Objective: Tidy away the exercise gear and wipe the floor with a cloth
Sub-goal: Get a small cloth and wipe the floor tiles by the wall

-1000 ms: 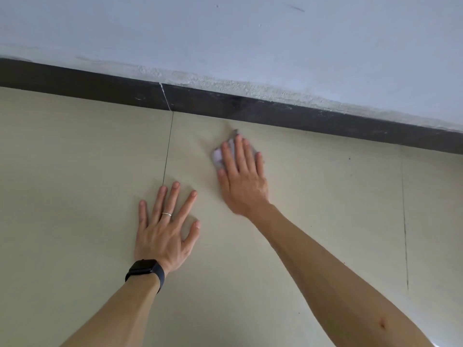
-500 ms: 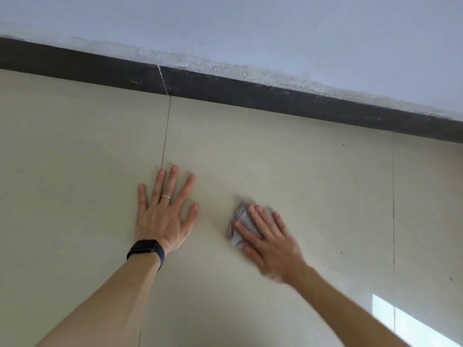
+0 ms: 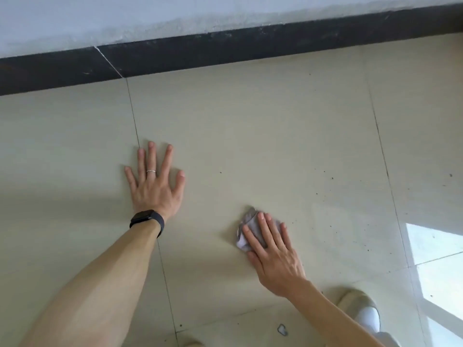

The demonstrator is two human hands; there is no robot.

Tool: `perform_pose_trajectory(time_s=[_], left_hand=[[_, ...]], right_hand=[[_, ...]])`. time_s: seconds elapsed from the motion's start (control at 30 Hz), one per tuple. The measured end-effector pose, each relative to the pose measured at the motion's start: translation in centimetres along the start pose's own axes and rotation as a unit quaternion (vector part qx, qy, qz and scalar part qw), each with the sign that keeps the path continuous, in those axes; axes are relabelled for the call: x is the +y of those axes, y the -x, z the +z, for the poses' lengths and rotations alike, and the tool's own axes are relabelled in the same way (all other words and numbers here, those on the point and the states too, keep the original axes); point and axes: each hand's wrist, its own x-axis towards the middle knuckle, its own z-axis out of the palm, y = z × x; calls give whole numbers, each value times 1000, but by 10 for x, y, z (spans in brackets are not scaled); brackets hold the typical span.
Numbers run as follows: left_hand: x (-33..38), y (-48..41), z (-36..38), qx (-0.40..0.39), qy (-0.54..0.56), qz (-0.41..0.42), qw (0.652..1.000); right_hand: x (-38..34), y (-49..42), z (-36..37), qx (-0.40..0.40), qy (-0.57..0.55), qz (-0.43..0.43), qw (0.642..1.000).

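Moved: right hand point(image 3: 275, 259) and cloth point(image 3: 246, 230) now lower right, farther from baseboard point(image 3: 225, 53).
Right fingers point(image 3: 270, 232): straight, pressing cloth on floor point(image 3: 275, 121).
Left hand point(image 3: 155, 189): unchanged, fingers splayed flat.

The right hand point(image 3: 275, 259), fingers flat on the grey cloth point(image 3: 248, 229), now lies lower right of centre. A second ago it pressed the cloth just below the dark skirting board point(image 3: 225, 53); it is now well back from there, and lower and further right than half a second ago. The view swings too: the skirting board, earlier sloping down to the right, now climbs toward the upper right corner. A pale shoe point(image 3: 360, 309) comes into the lower right, a small dark scrap point(image 3: 282, 329) appears near the bottom edge, and the sunlit patch point(image 3: 436, 246) on the floor point(image 3: 275, 134) widens at the right edge.
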Motion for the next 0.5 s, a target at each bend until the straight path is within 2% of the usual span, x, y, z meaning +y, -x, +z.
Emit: perform_pose_trajectory(time_s=[0.07, 0.1, 0.17, 0.23, 0.3, 0.4, 0.5], left_hand=[[-1, 0, -1, -8, 0, -1, 1000], [-1, 0, -1, -8, 2, -1, 1000], [-2, 1, 1, -1, 6, 4, 1000], [-3, 1, 5, 9, 7, 8, 1000], [-3, 0, 7, 14, 13, 9, 1000], [-5, 0, 7, 19, 13, 16, 1000], [-7, 0, 8, 8, 13, 19, 1000]], right_hand=[[8, 20, 2, -23, 12, -47, 999], [19, 18, -1, -19, 15, -33, 999], [46, 1, -13, 0, 11, 66, 998], [71, -22, -24, 21, -14, 196, 980], [71, -32, -24, 39, -27, 244, 969], [21, 3, 2, 44, -25, 187, 981], [-35, 72, 35, -2, -24, 81, 996]])
